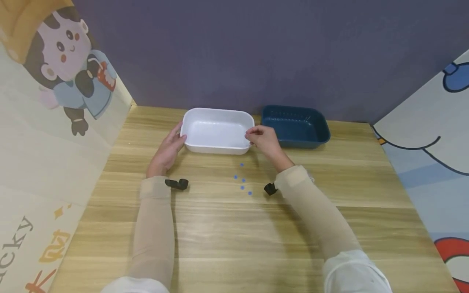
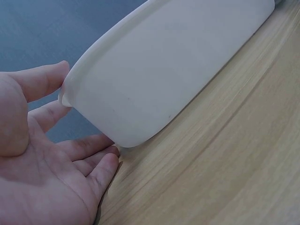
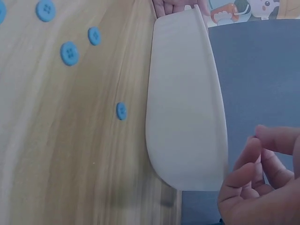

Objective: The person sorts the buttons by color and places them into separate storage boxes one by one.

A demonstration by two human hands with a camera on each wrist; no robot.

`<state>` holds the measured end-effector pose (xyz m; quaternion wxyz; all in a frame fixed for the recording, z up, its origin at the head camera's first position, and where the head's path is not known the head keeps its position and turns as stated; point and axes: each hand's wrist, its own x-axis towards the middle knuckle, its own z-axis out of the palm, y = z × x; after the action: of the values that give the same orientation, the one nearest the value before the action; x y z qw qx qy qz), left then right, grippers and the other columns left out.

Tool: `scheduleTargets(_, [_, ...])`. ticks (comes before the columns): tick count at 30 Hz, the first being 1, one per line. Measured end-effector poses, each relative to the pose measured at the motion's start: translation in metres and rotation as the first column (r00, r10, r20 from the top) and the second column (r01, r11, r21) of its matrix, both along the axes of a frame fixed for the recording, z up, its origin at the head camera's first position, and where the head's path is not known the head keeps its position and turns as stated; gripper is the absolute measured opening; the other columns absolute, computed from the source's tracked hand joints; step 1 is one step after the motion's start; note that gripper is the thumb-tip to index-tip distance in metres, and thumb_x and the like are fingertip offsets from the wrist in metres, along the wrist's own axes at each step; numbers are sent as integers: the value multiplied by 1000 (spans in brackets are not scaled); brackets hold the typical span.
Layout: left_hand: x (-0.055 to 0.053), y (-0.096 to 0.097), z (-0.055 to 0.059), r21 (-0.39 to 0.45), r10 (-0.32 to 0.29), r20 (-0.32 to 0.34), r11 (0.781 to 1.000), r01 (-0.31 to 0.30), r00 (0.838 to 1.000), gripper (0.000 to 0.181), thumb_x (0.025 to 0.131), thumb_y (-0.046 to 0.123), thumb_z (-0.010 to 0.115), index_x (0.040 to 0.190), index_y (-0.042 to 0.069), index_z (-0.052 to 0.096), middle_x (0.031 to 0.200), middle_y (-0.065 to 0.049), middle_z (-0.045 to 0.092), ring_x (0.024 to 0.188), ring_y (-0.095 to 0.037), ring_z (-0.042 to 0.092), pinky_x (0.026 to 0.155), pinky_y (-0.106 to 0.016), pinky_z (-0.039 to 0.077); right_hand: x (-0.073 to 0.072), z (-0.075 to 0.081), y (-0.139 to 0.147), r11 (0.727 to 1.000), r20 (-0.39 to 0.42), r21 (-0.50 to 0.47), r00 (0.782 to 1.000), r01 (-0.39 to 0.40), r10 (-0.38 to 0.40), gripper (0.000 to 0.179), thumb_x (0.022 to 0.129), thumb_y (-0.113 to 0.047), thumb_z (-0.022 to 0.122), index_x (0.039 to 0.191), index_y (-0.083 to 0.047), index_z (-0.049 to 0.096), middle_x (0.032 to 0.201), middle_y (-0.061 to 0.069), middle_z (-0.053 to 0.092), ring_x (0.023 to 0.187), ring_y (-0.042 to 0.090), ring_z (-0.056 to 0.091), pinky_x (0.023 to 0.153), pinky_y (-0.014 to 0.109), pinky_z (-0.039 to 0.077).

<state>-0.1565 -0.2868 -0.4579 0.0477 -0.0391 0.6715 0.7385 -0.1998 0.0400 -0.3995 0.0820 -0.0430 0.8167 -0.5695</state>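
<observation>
A white rectangular plastic basin (image 1: 218, 134) sits on the table by the back wall. My left hand (image 1: 169, 147) grips its left end, thumb over the rim and the other fingers along the outer wall; in the left wrist view the lower fingers reach the basin's bottom edge. At the opposite end, my right hand (image 1: 264, 140) has its thumb and forefinger tips brought together over the right rim. No object shows between those tips in the right wrist view, where the other fingers are curled. Several small blue buttons (image 3: 69, 53) lie scattered on the wood in front of the basin.
A dark blue basin (image 1: 294, 142) stands right of the white one, just behind my right hand. Behind both basins rises a dark grey-blue wall (image 1: 234, 53). Cartoon-printed panels (image 1: 33, 134) border the wooden table (image 1: 220, 244) on the left and right.
</observation>
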Motion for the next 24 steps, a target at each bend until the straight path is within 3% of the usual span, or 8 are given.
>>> scheduleTargets(5, [0, 0, -1, 4, -9, -13, 1000, 9, 1000, 66, 106, 20, 54, 162, 24, 21, 165, -15, 22, 150, -29, 25, 122, -39, 22, 2, -4, 4, 1000, -8, -8, 1000, 9, -9, 15, 94, -8, 72, 102, 4, 71, 82, 5, 66, 86, 42, 63, 78, 49, 53])
scheduleTargets(13, [1, 1, 0, 8, 4, -4, 1000, -4, 1000, 66, 105, 19, 55, 162, 25, 22, 164, -17, 24, 149, -29, 28, 121, -39, 23, 2, -2, 6, 999, -18, -32, 1000, -3, 2, 16, 93, -8, 72, 103, 4, 72, 83, 6, 66, 91, 49, 60, 78, 52, 52])
scheduleTargets(22, [2, 2, 4, -10, -1, 5, 1000, 1, 1000, 67, 105, 19, 54, 163, 26, 19, 164, -19, 23, 149, -31, 27, 122, -41, 21, 15, 1, 12, 996, 13, 82, 999, -44, 43, 14, 96, -15, 71, 103, -4, 72, 87, 9, 67, 83, 29, 61, 64, 30, 47])
scheduleTargets(24, [2, 2, 4, -21, -5, 4, 1000, 5, 1000, 68, 105, 19, 54, 163, 26, 19, 164, -19, 22, 150, -31, 26, 122, -41, 22, 21, 0, 15, 991, 10, 110, 997, -72, 72, 13, 96, -14, 71, 103, -4, 72, 89, 14, 68, 83, 31, 61, 64, 29, 47])
